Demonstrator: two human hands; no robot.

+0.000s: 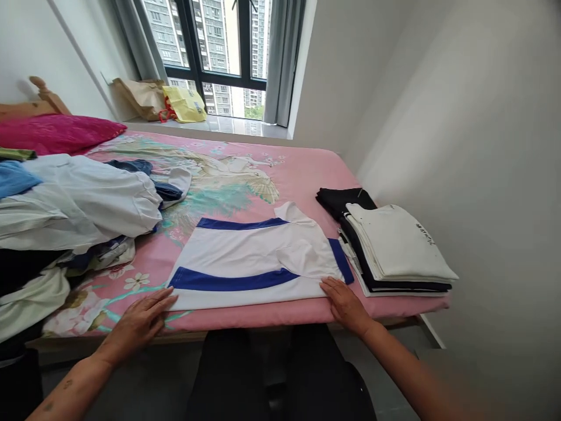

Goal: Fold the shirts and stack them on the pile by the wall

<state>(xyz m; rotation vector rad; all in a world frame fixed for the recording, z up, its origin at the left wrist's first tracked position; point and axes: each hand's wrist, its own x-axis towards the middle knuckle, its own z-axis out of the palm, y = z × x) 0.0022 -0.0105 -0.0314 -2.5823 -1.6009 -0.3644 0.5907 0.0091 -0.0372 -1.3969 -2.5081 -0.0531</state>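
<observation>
Your left hand [139, 318] is at the shirt's near left corner, palm down and fingers loosely extended; whether the thumb has hold of the cloth, you cannot tell. Your right hand [344, 301] lies open on the near edge further right, fingertips on the cloth, with no grip showing. The white shirt with blue stripes [245, 257] lies flat between and beyond your hands, its underside hidden. Your lower legs and feet are hard to make out in the dark below the bed [307, 166].

Beyond your left hand, the heap of clothes [83, 199] is cut off by the view's left side, and its lower pieces are mostly covered. The magenta pillow [56, 133] behind it is cut off too. Just right of the shirt, beyond your right hand, stands the folded stack [398, 245]; the small print on its top piece is too small to read. Far ahead, a paper bag [142, 98] is partly behind a yellow bag [184, 104] on the window sill [228, 125].
</observation>
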